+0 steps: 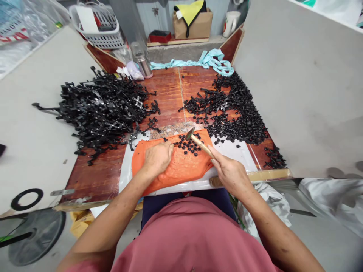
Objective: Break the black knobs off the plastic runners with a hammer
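My right hand point(230, 173) is closed round the wooden handle of a small hammer point(198, 141), whose metal head hangs just above an orange mat point(181, 170). On that mat lie several small black round parts point(189, 146). My left hand point(157, 158) rests on the mat with its fingers curled, pinching a small black piece at the fingertips beside those parts. The mat lies on a white board point(241, 153) at the near edge of a red-brown wooden table point(170, 90).
A big heap of black strip-shaped parts point(99, 109) fills the table's left. A pile of small black pieces point(235, 113) covers the right. Grey boards point(300, 83) wall both sides. A metal flask point(143, 64), turquoise cloth point(212, 60) and white basket point(98, 26) stand behind.
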Available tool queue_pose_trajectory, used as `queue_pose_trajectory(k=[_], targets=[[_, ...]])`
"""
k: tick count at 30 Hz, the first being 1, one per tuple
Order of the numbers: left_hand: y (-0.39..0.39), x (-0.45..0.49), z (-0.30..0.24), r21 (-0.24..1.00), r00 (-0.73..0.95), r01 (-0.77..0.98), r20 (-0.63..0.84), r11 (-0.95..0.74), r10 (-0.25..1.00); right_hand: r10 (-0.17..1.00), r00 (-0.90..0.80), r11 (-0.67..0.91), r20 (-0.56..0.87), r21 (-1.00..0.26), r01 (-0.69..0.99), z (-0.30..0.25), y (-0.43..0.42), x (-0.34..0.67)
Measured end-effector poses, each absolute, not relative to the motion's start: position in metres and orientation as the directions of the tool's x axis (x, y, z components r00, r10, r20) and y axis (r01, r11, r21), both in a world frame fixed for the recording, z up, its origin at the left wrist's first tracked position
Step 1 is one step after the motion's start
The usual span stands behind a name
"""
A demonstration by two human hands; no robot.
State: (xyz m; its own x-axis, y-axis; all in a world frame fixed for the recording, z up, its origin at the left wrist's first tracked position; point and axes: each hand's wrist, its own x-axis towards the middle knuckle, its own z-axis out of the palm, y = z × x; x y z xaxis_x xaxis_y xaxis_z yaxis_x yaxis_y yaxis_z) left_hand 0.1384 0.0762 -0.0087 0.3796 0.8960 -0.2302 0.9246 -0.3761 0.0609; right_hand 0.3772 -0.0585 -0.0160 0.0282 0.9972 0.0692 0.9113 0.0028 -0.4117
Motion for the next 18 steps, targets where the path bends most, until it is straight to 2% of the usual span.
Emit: queue_pose_trajectory(k=[12, 18], targets=[[0.0737, 0.1460, -0.0098, -0.013, 0.395, 0.912, -0.234, -0.409, 0.888, 0.997, 0.051, -0.021, 0.059, -0.427, 0.904, -0.0181, -0.0658, 0.3793], [0.0742, 0.1452, -0.0099, 0.023, 0.390, 0.919, -0.217, -0.394, 0.895, 0.997, 0.048, -0.016, 0.064, -0.427, 0.904, -0.0208, -0.0659, 0.3797]])
